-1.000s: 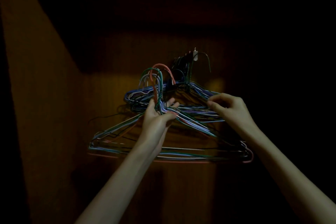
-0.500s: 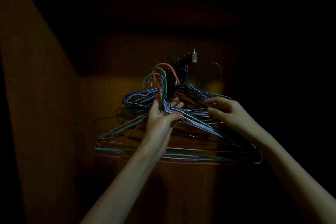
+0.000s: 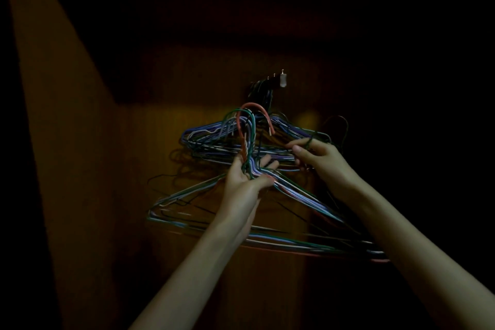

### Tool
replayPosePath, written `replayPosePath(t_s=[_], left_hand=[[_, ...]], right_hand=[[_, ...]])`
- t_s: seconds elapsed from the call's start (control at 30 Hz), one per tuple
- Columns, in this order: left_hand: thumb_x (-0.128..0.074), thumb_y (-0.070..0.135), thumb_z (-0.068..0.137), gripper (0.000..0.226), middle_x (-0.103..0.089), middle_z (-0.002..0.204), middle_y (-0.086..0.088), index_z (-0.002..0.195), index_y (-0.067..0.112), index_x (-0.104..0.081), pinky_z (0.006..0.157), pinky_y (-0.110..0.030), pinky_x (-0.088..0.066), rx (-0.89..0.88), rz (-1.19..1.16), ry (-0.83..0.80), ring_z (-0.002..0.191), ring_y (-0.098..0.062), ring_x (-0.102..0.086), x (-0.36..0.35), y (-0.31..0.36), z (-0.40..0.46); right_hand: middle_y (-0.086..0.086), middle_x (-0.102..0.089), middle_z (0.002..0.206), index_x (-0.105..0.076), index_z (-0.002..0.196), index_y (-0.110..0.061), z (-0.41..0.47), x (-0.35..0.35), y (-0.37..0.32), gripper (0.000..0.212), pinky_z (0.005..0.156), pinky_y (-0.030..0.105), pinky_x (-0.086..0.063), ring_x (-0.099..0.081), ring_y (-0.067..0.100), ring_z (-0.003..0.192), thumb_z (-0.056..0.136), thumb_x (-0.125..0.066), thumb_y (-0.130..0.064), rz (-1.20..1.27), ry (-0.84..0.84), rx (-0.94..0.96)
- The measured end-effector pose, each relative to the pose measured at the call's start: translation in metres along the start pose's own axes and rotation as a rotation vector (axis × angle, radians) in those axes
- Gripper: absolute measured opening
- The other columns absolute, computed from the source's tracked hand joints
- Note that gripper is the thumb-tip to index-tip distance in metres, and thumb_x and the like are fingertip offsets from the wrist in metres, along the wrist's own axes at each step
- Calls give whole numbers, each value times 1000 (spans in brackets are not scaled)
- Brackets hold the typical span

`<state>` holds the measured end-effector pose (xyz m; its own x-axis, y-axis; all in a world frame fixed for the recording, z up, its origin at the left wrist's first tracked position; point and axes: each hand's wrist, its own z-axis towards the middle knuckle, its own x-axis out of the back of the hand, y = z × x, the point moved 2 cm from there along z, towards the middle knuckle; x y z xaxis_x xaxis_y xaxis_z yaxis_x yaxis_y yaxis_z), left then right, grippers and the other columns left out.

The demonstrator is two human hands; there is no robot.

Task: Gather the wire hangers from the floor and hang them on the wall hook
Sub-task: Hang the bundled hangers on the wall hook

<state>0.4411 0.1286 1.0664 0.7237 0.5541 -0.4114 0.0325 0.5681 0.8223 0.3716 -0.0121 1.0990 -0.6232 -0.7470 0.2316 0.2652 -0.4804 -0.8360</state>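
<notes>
Light, springy and prone to tangling, the bundle of coloured wire hangers (image 3: 267, 195) is best held where the left hand (image 3: 247, 179) grips the twisted necks, below the small metal wall hook (image 3: 283, 80), while right-hand fingers (image 3: 300, 149) pinch one dark hanger's (image 3: 336, 128) neck.

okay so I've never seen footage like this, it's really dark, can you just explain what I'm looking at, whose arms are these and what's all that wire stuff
The picture comes from a camera worn on a person's head, so both arms are theirs, reaching towards a dim wooden wall. The left hand grips a bundle of coloured wire hangers by their necks, just under the hooks. The right hand pinches one dark hanger wire beside them. Above is a small wall hook with dark hangers already on it; the held bundle is not yet hung.
</notes>
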Motion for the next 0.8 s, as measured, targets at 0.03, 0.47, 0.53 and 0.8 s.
replayPosePath(t_s=[0.03, 0.47, 0.53, 0.8], left_hand=[[-42, -26, 82, 75, -65, 103, -5, 141, 18, -29, 87, -33, -50, 2, 2, 2, 101, -21, -63, 1, 1, -5], [-42, -25, 83, 81, -63, 107, -9, 147, 18, -16, 92, -37, -50, 34, 21, -18, 100, -21, -64, 6, 16, -63], [-40, -27, 82, 85, -63, 100, -7, 148, 18, -11, 86, -35, -51, 41, 2, -2, 93, -18, -65, 7, 13, -66], [-42, -23, 85, 81, -56, 129, -19, 149, 18, -13, 88, -32, -52, 61, 24, -13, 109, -24, -61, 11, 19, -85]], right_hand=[[1, -55, 72, -63, 101, -17, -3, 1, 1, 16, 51, 16, -44, -52, 7, 61, 95, -49, -14, 45, 6, -29], [-2, -67, 77, -66, 102, -8, -44, -8, 7, 17, 56, 11, -48, -62, -3, 60, 90, -55, -2, -257, -81, -40], [-2, -66, 76, -67, 101, -8, -48, -9, 8, 17, 56, 12, -48, -60, -3, 58, 88, -58, -3, -327, -91, -36], [-2, -63, 77, -67, 80, -14, -56, -11, 2, 9, 62, 3, -42, -57, 9, 74, 80, -67, -4, -471, -96, -3]])
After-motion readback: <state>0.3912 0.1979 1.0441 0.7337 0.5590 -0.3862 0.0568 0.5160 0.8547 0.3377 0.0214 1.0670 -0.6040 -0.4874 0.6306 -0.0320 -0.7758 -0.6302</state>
